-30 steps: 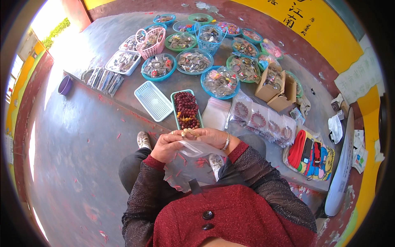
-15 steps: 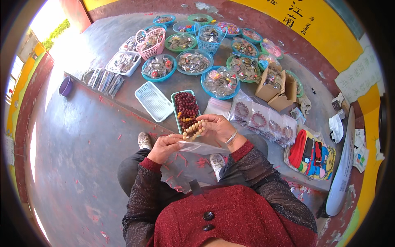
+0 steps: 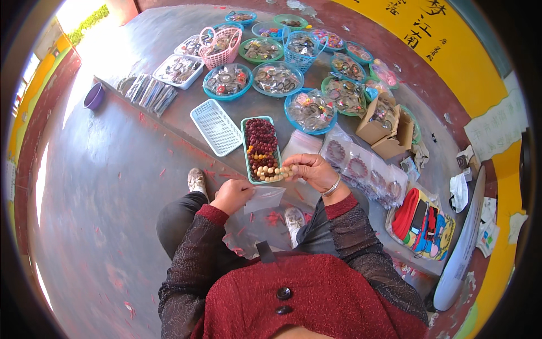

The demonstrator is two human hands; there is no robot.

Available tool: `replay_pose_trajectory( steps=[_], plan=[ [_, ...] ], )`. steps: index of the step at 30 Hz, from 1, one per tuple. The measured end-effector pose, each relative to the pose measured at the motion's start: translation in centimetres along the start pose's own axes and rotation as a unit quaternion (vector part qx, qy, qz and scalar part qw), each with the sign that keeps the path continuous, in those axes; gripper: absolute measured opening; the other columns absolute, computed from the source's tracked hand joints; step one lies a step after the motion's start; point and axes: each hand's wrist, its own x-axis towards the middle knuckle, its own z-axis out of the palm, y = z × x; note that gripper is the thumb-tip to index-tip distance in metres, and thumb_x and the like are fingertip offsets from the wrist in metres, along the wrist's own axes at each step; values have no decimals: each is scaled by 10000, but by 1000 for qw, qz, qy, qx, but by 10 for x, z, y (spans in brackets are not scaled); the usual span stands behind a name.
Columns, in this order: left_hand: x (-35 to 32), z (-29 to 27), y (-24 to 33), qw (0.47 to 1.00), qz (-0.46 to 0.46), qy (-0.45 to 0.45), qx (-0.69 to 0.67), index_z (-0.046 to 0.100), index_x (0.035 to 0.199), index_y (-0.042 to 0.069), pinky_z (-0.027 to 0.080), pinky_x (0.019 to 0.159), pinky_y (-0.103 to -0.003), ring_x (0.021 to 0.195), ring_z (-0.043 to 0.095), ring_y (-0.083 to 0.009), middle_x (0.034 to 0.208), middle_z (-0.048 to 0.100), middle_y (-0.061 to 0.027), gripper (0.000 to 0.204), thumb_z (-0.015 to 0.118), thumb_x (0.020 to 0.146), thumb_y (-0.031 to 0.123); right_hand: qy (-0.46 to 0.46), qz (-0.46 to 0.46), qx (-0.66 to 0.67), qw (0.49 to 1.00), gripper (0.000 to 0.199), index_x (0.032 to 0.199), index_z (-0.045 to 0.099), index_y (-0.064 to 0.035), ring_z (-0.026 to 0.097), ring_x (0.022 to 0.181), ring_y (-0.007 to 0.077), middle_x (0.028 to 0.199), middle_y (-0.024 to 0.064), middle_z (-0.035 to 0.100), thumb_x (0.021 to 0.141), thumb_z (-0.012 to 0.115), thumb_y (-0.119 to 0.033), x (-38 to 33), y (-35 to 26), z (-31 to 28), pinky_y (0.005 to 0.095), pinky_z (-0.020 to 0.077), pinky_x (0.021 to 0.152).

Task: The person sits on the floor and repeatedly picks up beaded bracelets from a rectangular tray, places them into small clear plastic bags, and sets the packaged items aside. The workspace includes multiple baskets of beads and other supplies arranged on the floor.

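A pale beaded bracelet [image 3: 275, 174] is held in the right grip [image 3: 314, 172]; a clear bag [image 3: 266, 199] is pinched in the left grip [image 3: 233, 195].

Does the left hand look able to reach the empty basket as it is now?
Probably yes: the empty basket lies ahead of the left hand, and nothing tall seems to stand between them. Holding the clear bag might hinder a grip, though.
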Motion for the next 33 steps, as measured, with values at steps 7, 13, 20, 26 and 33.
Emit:
replay_pose_trajectory(
  steps=[7,13,20,26,33],
  plan=[
    [3,11,-10,1000,1,0,20,650,797,-2,467,582,-336,594,590,-236,643,607,-135,199,568,764,176,-52,-19,-115,992,212,1016,615,17,598,815,132,915,69,628,828,586,-77,0,-2,20,249,487,704],
    [1,9,-1,1000,12,-18,22,646,787,-25,466,560,-311,562,594,-188,628,617,-117,226,564,789,185,-56,66,-147,985,204,1022,617,10,581,807,101,895,50,634,835,559,-48,0,-9,25,236,450,746],
    [2,13,-5,1000,-10,-11,-5,662,852,3,462,523,-292,537,575,-158,628,612,-95,205,562,803,175,-29,51,-171,984,131,930,627,-11,564,730,84,835,30,628,825,574,-69,5,9,24,232,459,681],
    [6,15,-5,999,42,-13,18,652,870,-1,466,526,-288,546,582,-154,638,613,-91,195,547,814,154,-64,-83,-449,888,184,942,600,-43,604,732,206,797,84,622,767,611,-97,6,16,40,294,468,657],
    [5,13,-8,999,46,0,9,649,870,-2,473,570,-297,596,601,-173,666,616,-111,174,557,803,130,-60,-125,-490,861,177,939,612,-46,610,774,259,839,121,624,766,587,-79,9,24,48,313,476,672]
  ],
)
